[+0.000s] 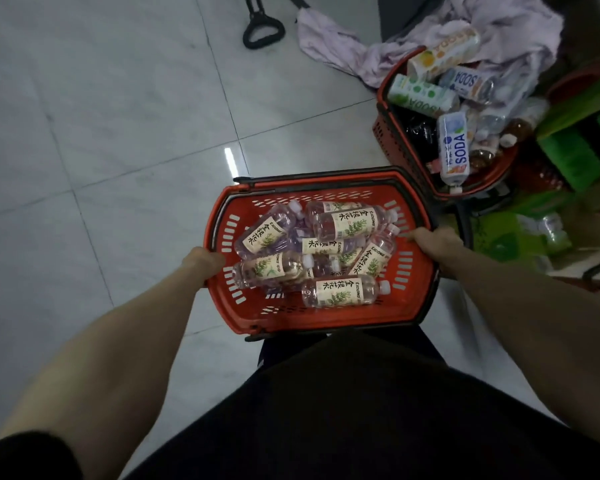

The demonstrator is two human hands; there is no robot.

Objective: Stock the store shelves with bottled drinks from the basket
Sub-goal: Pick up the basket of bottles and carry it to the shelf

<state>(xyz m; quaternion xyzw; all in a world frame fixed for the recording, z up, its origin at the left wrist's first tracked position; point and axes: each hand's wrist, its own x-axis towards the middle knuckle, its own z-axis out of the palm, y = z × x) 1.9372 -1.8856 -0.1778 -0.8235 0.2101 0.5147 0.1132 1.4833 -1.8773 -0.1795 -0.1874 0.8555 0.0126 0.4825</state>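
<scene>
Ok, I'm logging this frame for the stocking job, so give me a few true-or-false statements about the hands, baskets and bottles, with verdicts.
1. The left hand and right hand each grip a side rim of the red basket. True.
2. The clear bottles in it stand upright. False: they lie on their sides, piled.
3. Their labels are blue. False: they are cream, with a green sprig.
4. A second red basket holds a SODA bottle. True.
5. A lilac cloth lies by the second red basket. True.
</scene>
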